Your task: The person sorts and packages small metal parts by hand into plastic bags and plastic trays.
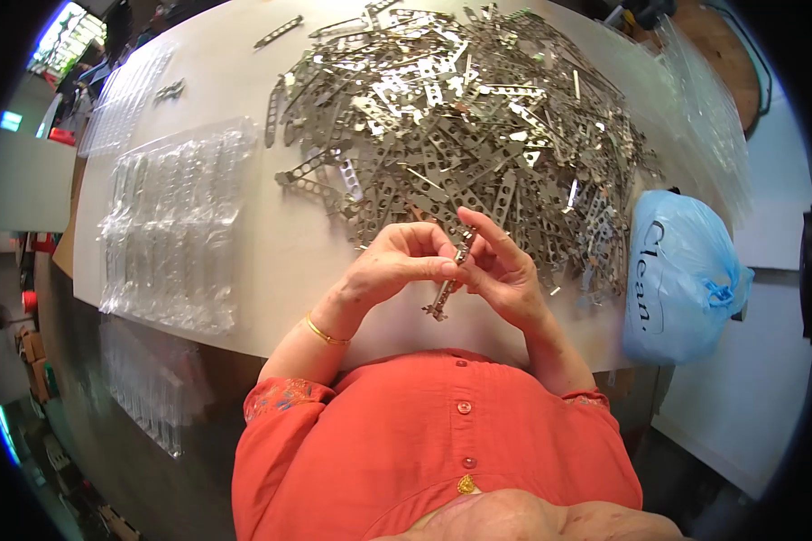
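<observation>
Both my hands meet just in front of my chest, over the near part of the white tabletop (271, 298). Between them is a narrow metal strip (444, 293), tilted, its toothed lower end sticking out below the fingers. My left hand (391, 263) pinches it between thumb and fingertips. My right hand (501, 275) grips the same strip from the other side, index finger stretched along its upper end. Just beyond my fingers begins a large heap of perforated metal strips (460, 126), shiny and lying in all directions.
Clear plastic trays (176, 225) lie at the left, with another clear tray (149, 383) below the table edge. A blue plastic bag (686, 275) marked "Clean" sits at the right. Clear plastic sheeting (699, 108) lies at the back right. One strip (278, 32) lies apart at the back.
</observation>
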The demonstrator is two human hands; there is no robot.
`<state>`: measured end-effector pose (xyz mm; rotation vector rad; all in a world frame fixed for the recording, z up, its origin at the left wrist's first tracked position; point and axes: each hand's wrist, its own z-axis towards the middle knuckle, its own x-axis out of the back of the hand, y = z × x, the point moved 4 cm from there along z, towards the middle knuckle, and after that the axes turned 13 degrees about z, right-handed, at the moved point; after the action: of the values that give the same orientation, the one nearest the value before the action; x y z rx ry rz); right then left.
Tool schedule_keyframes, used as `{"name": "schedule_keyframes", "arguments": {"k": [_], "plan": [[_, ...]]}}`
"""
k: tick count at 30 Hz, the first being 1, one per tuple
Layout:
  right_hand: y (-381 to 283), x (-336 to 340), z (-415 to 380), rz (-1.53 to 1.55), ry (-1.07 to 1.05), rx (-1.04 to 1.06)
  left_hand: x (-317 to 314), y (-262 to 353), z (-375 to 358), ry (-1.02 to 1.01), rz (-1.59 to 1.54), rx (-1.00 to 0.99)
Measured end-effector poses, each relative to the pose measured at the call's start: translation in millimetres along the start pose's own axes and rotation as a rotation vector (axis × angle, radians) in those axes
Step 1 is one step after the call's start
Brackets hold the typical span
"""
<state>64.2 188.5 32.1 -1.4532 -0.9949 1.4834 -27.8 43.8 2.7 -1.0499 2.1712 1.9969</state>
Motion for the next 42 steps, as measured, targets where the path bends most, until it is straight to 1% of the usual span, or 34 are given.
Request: {"name": "schedule_keyframes", "arguments": {"k": [1, 2, 4, 8, 9, 12, 13, 15, 21, 23, 27, 29, 33, 35, 38, 42], "plan": [[-1, -2, 0, 0.011, -0.02, -0.002, -2, 1, 0, -0.036, -0.02, -0.001], [-1, 0, -1, -0.012, 0.006, -0.003, -3, 1, 0, -0.069, -0.039, -0.002], [3, 2, -2, -0.006, 0.033, 0.034, 0, -5, 2, -0.063, -0.025, -0.013], [0, 3, -1, -0.092, -0.003, 0.08, -2, -4, 1, -0.099, -0.031, -0.003], [0, 1, 0, -0.079, -0.032, 0.084, -1, -6, 1, -0.1, -0.029, -0.002], [4, 2, -2, -0.011, 0.003, 0.082, -2, -3, 0, -0.136, -0.041, -0.015], [5, 4, -2, -0.004, -0.018, 0.086, -1, -5, 1, -0.144, -0.035, -0.025], [6, 7, -2, -0.103, -0.009, 0.093, 0, -6, 1, -0.126, -0.014, -0.03], [9, 5, -3, -0.075, 0.015, 0.106, 2, -6, 1, -0.092, 0.037, -0.023], [11, 8, -3, -0.123, 0.014, 0.146, 1, -4, 0, -0.138, 0.019, -0.003], [3, 7, 0, -0.129, 0.001, 0.19, -5, -5, -1, -0.166, -0.001, 0.007], [-8, 3, 2, -0.257, -0.091, 0.305, -6, -4, -2, -0.156, 0.02, 0.015], [-10, 5, 0, -0.184, -0.121, 0.278, -8, -1, -3, -0.219, 0.078, 0.035], [-4, 8, -2, -0.083, -0.122, 0.188, -8, 0, -4, -0.23, 0.087, 0.032], [-3, 10, -4, -0.04, -0.107, 0.152, -8, 0, -5, -0.244, 0.101, 0.041], [-2, 11, -4, -0.045, -0.102, 0.165, -10, 2, -5, -0.245, 0.123, 0.006]]}}
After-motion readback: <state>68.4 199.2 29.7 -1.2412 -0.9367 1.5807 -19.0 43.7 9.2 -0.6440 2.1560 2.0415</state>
